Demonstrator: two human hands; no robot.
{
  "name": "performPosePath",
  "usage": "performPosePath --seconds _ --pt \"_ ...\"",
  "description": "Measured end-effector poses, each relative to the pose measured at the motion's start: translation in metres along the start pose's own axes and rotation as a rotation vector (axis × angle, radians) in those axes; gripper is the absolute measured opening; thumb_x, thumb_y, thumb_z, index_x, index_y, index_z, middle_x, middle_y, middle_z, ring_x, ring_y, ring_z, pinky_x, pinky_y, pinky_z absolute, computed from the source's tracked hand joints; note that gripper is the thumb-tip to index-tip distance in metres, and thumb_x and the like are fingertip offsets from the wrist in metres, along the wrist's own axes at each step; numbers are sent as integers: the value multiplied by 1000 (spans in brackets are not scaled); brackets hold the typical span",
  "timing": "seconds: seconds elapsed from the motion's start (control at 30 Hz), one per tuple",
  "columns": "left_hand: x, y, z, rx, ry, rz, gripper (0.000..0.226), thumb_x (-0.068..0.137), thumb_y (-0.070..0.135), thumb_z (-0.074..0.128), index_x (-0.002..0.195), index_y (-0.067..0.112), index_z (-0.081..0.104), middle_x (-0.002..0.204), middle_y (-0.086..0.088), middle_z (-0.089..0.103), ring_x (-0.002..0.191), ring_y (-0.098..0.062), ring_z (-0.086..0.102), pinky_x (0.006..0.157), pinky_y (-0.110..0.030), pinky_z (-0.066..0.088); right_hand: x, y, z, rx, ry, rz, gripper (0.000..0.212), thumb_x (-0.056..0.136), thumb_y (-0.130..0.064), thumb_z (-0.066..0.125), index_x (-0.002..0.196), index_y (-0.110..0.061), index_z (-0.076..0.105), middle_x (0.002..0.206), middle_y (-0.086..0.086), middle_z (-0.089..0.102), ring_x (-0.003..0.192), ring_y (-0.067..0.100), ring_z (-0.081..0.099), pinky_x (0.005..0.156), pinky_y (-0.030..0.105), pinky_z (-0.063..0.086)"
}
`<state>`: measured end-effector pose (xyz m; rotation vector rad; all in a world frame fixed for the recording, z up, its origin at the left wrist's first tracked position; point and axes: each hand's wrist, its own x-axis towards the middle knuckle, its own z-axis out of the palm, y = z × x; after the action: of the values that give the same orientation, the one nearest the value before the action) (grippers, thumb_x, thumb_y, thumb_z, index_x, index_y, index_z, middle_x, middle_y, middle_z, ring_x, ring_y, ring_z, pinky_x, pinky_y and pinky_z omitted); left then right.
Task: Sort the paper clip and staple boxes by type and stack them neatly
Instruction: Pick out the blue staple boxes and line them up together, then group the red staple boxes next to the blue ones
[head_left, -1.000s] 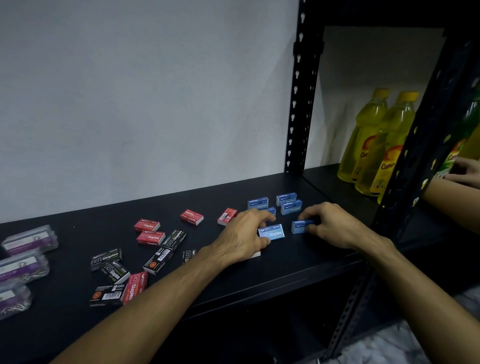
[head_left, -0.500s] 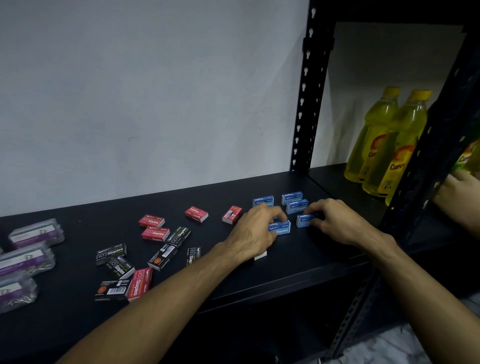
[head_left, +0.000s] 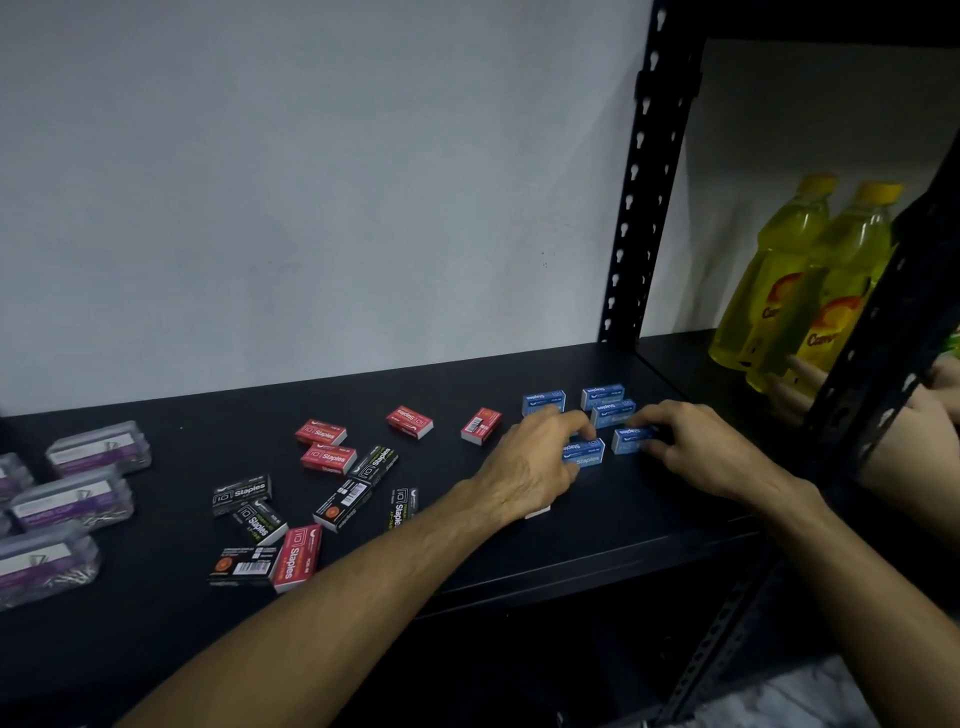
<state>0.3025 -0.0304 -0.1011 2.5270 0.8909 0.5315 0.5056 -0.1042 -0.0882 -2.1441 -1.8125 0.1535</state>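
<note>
Small staple boxes lie scattered on a black shelf (head_left: 597, 530). Several blue ones sit at the right: my left hand (head_left: 530, 462) grips one blue box (head_left: 584, 453) and my right hand (head_left: 696, 447) pinches another blue box (head_left: 629, 438) beside it. More blue boxes (head_left: 602, 397) lie just behind them. Red staple boxes (head_left: 328, 458) are spread across the middle, one (head_left: 481, 426) near my left hand. Black staple boxes (head_left: 241, 493) lie at the front centre. Clear paper clip boxes (head_left: 72, 499) with purple labels stand at the far left.
A black perforated shelf upright (head_left: 644, 208) rises behind the blue boxes. Two yellow bottles (head_left: 810, 280) stand on the shelf section to the right. Another person's hand (head_left: 924, 415) reaches in at the right edge, behind a front upright (head_left: 883, 332).
Both hands have slid their blue boxes slightly away from me, closer to the other blue boxes. The other person's hand at the right has moved down toward the shelf.
</note>
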Motion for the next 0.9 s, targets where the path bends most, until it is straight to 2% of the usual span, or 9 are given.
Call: performPosePath --seconds 0.17,0.37,0.5,0.67,0.9 --pt "-2 -1 -4 5 13 7 41 86 16 71 124 25 59 124 -3 57 110 -21 59 91 -40 53 -1 0 1 4 1 11 34 91 -16 67 125 -21 65 123 0 62 110 15 58 91 20 38" --pt "-7 -3 -15 -23 26 24 40 87 20 71 125 23 59 123 -3 57 97 -17 62 87 -37 54 -6 -1 -2 -3 -5 32 42 88 -12 68 128 -21 61 118 1 56 103 13 53 89 20 37" --pt "-14 -7 -31 -49 50 0 34 90 25 68 123 25 61 111 0 60 89 -12 62 83 -35 55 -9 -1 -6 -19 -8 58 49 87 -9 68 133 -22 56 112 -3 48 99 12 51 91 23 41" --pt "-29 -15 -60 -67 101 -16 22 95 27 61 116 25 65 96 4 67 85 -11 64 75 -24 50 -13 -14 -14 -61 27 111 51 91 -12 65 139 -23 50 132 4 46 110 19 58 96 31 50" --pt "-44 -52 -99 -52 152 -107 19 95 27 61 112 24 69 97 7 67 89 -6 63 76 -21 49 -6 -57 -19 -68 149 -54 41 95 -18 60 135 -22 56 132 1 49 118 17 53 97 29 46"
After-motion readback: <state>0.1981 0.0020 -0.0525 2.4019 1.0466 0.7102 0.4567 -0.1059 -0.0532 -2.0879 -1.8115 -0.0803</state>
